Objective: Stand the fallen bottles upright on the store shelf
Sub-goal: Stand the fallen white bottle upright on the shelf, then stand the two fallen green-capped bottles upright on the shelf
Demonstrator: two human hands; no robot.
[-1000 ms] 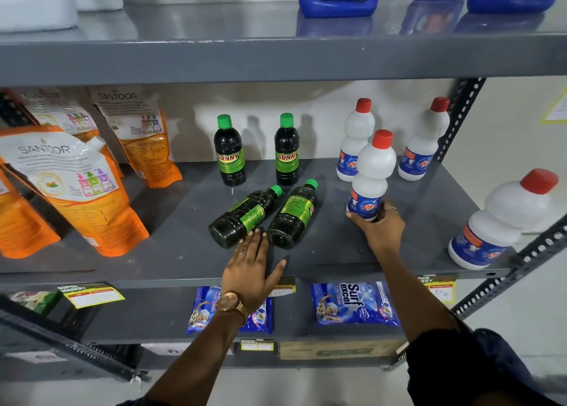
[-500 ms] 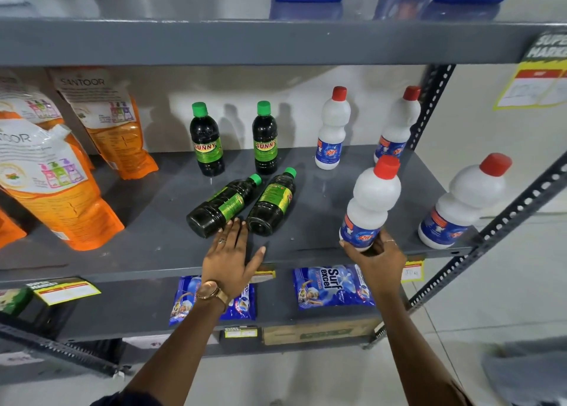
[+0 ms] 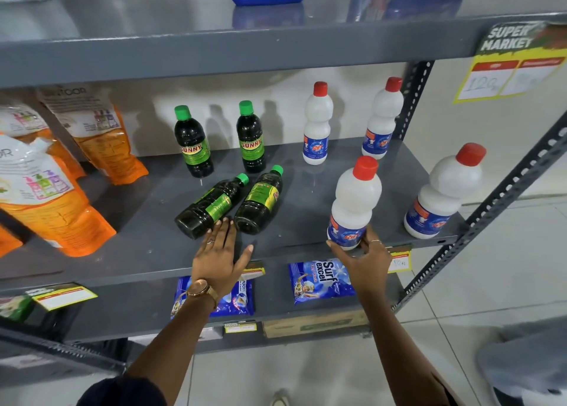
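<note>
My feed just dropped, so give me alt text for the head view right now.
The right hand grips the base of an upright white bottle near the grey shelf's front edge, while the open left hand reaches for two dark green-capped bottles lying on their sides. Five other bottles stand upright.

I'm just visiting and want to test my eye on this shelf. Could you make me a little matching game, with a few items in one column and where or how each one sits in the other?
Column one:
1. white bottle in the right hand
2. two dark bottles by the left hand
3. orange pouches
4. blue Surf Excel packet

Column two:
A. lying on their sides
B. on the lower shelf
C. at the left end of the middle shelf
D. gripped near its base, at the shelf's front edge

Pairs: 1-D, 2-A, 3-C, 4-B
</note>
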